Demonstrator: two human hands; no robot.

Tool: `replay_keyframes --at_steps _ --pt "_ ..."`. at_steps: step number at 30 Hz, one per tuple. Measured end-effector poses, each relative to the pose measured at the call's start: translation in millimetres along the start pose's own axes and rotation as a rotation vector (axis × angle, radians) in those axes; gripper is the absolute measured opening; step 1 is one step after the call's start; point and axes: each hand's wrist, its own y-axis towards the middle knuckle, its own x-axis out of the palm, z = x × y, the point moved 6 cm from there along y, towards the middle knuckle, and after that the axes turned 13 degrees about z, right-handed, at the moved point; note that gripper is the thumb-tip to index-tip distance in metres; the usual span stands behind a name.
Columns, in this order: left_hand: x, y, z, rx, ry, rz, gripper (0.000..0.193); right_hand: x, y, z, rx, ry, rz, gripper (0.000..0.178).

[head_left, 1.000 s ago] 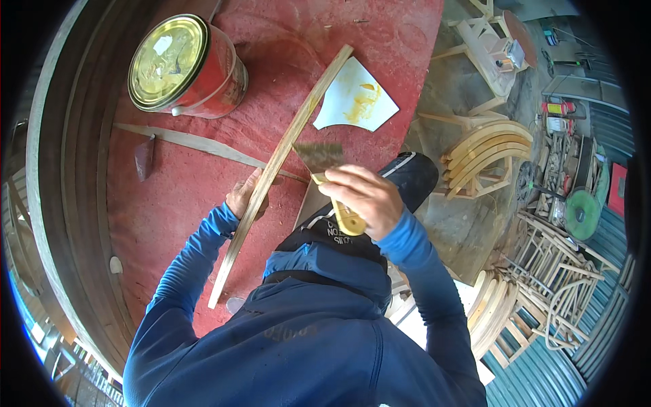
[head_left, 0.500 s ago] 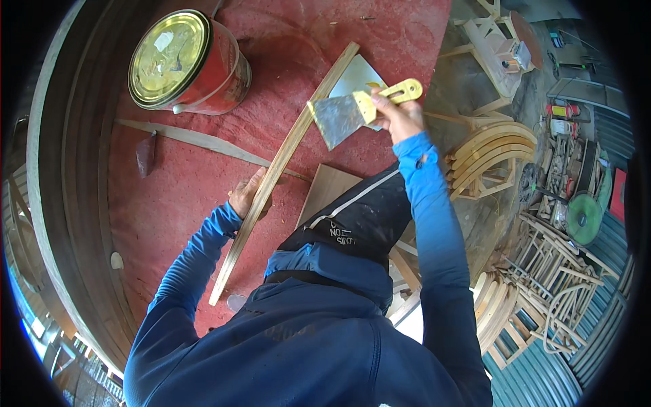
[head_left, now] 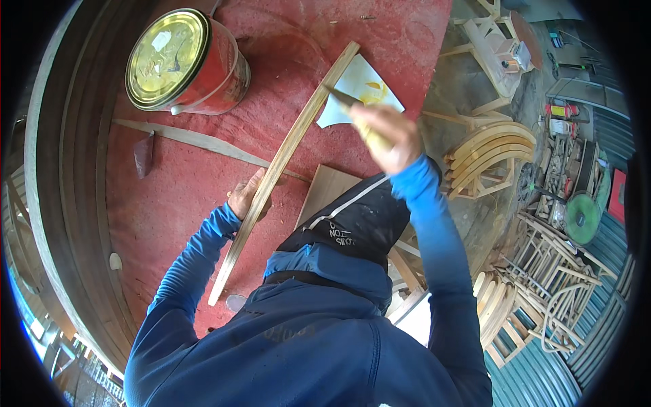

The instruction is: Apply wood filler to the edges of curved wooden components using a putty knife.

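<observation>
Scraper (head_left: 347,99): turned since half a second ago; its blade, then broad to the head view, now shows nearly edge-on, and the handle has swung back toward the person.
Right hand (head_left: 392,139): moved with it; grip clamped on the pale yellow handle, blurred.
Blade tip: at the right side of the strip, toward its far end; cannot tell whether it touches.
Wooden strip (head_left: 278,165): unmoved, long, slanting from the person's left side toward the table's far side.
Left hand (head_left: 244,195): grip closed around the strip below its middle, thumb on the left.
White sheet (head_left: 356,81): near the table's right edge, yellow-brown smear on it, partly behind the strip.
Red bucket (head_left: 220,71): table's far left part, gold lid, tilted in view.
Grey board (head_left: 196,140): lying across the table (head_left: 176,210), between bucket and left hand.
Curved beams (head_left: 64,169): along the table's left edge.
</observation>
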Motion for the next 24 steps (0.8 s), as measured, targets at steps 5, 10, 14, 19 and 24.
replay_keyframes --at_steps 5,10,14,19,24 --pt "0 1 0 0.004 -0.005 -0.024 0.073 -11 -21 -54 0.011 0.037 -0.088 0.029" --pt "0 3 0 0.007 -0.012 -0.039 0.073 -16 -26 -46 0.082 0.075 0.117 0.026" --pt "-1 3 -1 -0.005 0.016 -0.023 0.074 14 -48 -50 -0.152 -0.077 0.145 0.032" --pt "-2 3 -2 -0.023 -0.003 -0.026 0.075 48 -74 -50 -0.168 -0.202 -0.013 0.028" --pt "1 4 -2 -0.019 -0.023 -0.052 0.075 42 -85 -53 -0.128 -0.225 -0.067 0.029"
